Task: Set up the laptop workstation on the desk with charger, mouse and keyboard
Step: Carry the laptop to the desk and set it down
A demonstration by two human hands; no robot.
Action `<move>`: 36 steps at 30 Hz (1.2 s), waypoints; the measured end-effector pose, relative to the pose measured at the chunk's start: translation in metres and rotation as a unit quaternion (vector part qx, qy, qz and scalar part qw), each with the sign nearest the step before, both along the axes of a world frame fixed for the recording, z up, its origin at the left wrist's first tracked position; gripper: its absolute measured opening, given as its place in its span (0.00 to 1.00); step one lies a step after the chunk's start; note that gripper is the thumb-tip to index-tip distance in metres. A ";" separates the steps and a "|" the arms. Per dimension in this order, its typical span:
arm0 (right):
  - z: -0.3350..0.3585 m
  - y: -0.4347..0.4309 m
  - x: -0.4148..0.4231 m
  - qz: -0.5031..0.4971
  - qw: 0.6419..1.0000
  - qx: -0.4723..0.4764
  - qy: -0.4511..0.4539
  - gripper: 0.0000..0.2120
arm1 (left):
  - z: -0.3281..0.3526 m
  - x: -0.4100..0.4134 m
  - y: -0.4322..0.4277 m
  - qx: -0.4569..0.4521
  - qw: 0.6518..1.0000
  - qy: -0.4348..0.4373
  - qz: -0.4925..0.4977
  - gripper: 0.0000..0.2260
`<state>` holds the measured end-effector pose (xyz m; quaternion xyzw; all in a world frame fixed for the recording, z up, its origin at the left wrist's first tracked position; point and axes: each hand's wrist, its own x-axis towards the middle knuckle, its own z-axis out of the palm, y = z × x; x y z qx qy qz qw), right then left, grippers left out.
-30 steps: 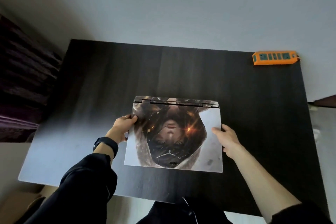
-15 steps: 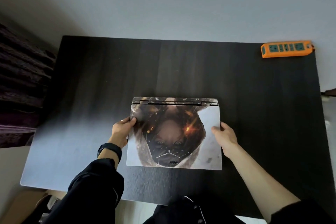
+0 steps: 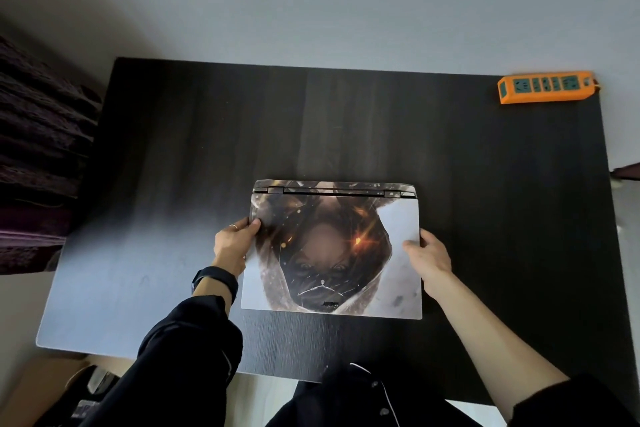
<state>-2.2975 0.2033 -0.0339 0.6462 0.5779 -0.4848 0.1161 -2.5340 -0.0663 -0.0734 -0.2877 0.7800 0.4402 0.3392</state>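
**Desk surface and the items on it**

Head view, looking down. A rectangular desk (image 3: 485, 218) with a dark, wood-grained top; its far edge meets a pale wall. Glare washes the near-left part of the top to a light grey, while the rest stays almost black. Two items are on it. A closed laptop (image 3: 332, 253) is at the middle of the near half, hinge toward the wall, its lid covered by a printed picture skin; whether its whole base rests flat cannot be told. An orange power strip (image 3: 545, 87) with a row of green sockets lies at the far-right corner, along the far edge and slightly askew, well apart from the laptop.
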 end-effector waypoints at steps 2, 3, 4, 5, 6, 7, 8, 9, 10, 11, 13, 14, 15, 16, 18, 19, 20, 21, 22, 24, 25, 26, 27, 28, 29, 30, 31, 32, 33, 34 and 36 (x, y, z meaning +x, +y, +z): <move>-0.001 0.000 0.001 0.003 1.000 0.001 0.002 0.23 | 0.000 0.000 -0.001 -0.009 1.000 0.010 -0.016 0.18; -0.002 -0.001 0.002 0.003 1.000 0.001 0.005 0.23 | 0.002 0.002 -0.001 -0.013 1.000 0.013 -0.025 0.18; -0.003 -0.001 0.003 0.002 1.000 0.002 0.008 0.24 | 0.004 0.002 -0.001 -0.016 0.999 0.015 -0.036 0.18; -0.003 -0.001 0.004 0.000 1.000 0.002 0.012 0.24 | 0.006 0.002 -0.002 -0.017 0.999 0.015 -0.048 0.18; -0.003 -0.001 0.006 0.000 1.000 0.002 0.015 0.25 | 0.008 0.003 -0.003 -0.016 0.998 0.016 -0.066 0.18; -0.004 0.000 0.007 0.001 1.000 0.002 0.019 0.26 | 0.009 0.003 -0.006 -0.015 0.996 0.017 -0.085 0.19; -0.004 0.000 0.009 0.004 1.000 0.002 0.020 0.26 | 0.009 0.003 -0.010 -0.014 0.994 0.023 -0.109 0.21; -0.003 0.000 0.010 0.008 1.000 0.002 0.021 0.27 | 0.010 0.003 -0.014 -0.010 0.991 0.029 -0.129 0.22; -0.003 0.000 0.012 0.011 1.000 0.002 0.021 0.27 | 0.012 0.004 -0.017 -0.007 0.988 0.038 -0.146 0.23; -0.003 0.000 0.014 0.016 1.000 0.002 0.022 0.27 | 0.013 0.006 -0.019 -0.004 0.986 0.049 -0.161 0.23; -0.001 -0.002 0.018 0.034 0.999 0.006 0.029 0.28 | 0.020 0.011 -0.023 -0.010 0.978 0.074 -0.194 0.23; -0.001 -0.003 0.020 0.047 0.998 0.012 0.030 0.28 | 0.023 0.014 -0.025 -0.018 0.974 0.085 -0.210 0.25; 0.000 -0.005 0.022 0.060 0.998 0.018 0.029 0.28 | 0.026 0.018 -0.026 -0.025 0.970 0.093 -0.223 0.26; 0.001 -0.008 0.024 0.072 0.997 0.026 0.026 0.27 | 0.030 0.023 -0.027 -0.034 0.967 0.100 -0.233 0.26; 0.004 -0.013 0.030 0.088 0.995 0.037 0.022 0.27 | 0.033 0.035 -0.031 -0.048 0.962 0.112 -0.246 0.26; 0.005 -0.017 0.034 0.090 0.995 0.041 0.021 0.26 | 0.033 0.041 -0.033 -0.052 0.961 0.115 -0.247 0.26; 0.005 -0.020 0.039 0.091 0.995 0.043 0.018 0.26 | 0.033 0.049 -0.036 -0.053 0.960 0.117 -0.247 0.26; 0.005 -0.024 0.045 0.092 0.995 0.046 0.015 0.26 | 0.033 0.057 -0.038 -0.055 0.960 0.118 -0.250 0.27; 0.004 -0.029 0.052 0.096 0.994 0.050 0.012 0.25 | 0.032 0.064 -0.042 -0.058 0.958 0.119 -0.255 0.27; 0.001 -0.040 0.066 0.113 0.992 0.059 0.008 0.26 | 0.031 0.079 -0.049 -0.063 0.952 0.127 -0.271 0.29; -0.001 -0.046 0.072 0.123 0.990 0.063 0.006 0.26 | 0.031 0.086 -0.053 -0.065 0.948 0.130 -0.282 0.31; -0.003 -0.053 0.079 0.134 0.989 0.068 0.004 0.27 | 0.032 0.092 -0.057 -0.070 0.943 0.134 -0.295 0.33; -0.004 -0.059 0.084 0.143 0.987 0.074 0.003 0.28 | 0.031 0.096 -0.061 -0.076 0.937 0.140 -0.312 0.35; -0.005 -0.065 0.089 0.152 0.985 0.081 0.001 0.30 | 0.030 0.099 -0.065 -0.081 0.928 0.145 -0.333 0.37; -0.005 -0.072 0.093 0.161 0.983 0.089 0.001 0.31 | 0.029 0.102 -0.069 -0.084 0.919 0.150 -0.356 0.39; -0.005 -0.077 0.098 0.170 0.981 0.097 0.001 0.33 | 0.029 0.105 -0.074 -0.086 0.908 0.157 -0.379 0.41; -0.004 -0.082 0.101 0.180 0.978 0.106 0.001 0.35 | 0.027 0.107 -0.078 -0.085 0.897 0.167 -0.400 0.43; -0.003 -0.087 0.104 0.189 0.975 0.116 0.000 0.36 | 0.027 0.110 -0.082 -0.082 0.887 0.178 -0.418 0.44; -0.002 -0.091 0.106 0.198 0.972 0.123 -0.002 0.38 | 0.026 0.111 -0.086 -0.080 0.877 0.189 -0.434 0.45; -0.002 -0.094 0.107 0.207 0.970 0.127 -0.008 0.40 | 0.024 0.112 -0.089 -0.082 0.867 0.199 -0.450 0.46; -0.002 -0.098 0.109 0.232 0.963 0.132 -0.027 0.45 | 0.020 0.112 -0.095 -0.096 0.844 0.211 -0.483 0.47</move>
